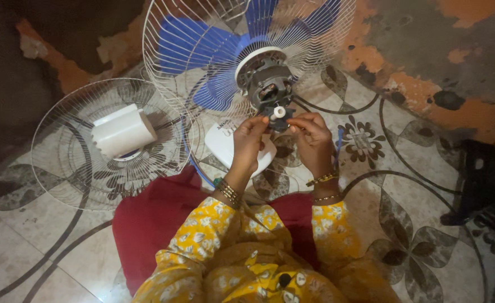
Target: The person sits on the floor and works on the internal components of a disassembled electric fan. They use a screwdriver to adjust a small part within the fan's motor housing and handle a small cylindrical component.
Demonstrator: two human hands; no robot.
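Both hands work at the back of the fan motor (268, 84), the landmark here. The motor sits bare at the centre of a wire guard (197, 67), with blue blades (202, 50) showing through the guard behind it. Just below the motor, a small white knob (279, 112) sticks up from a dark part (276, 124).

The left hand (249, 140) comes up from below the motor, its fingertips (261, 120) pinched on the dark part's left side. The right hand (313, 137) mirrors it from the right, its fingers (295, 123) closed on the same part. Both wrists carry bangles.

Under the hands, below the motor, lies a white base (225, 148). Well to the left of the motor, a second guard (62, 163) lies flat on the patterned tile floor (404, 224), with a white cover (123, 132) resting on its middle. A dark stool (488, 179) stands far right of the motor. The person's yellow flowered sleeves and red cloth (152, 224) fill the space nearest the camera.
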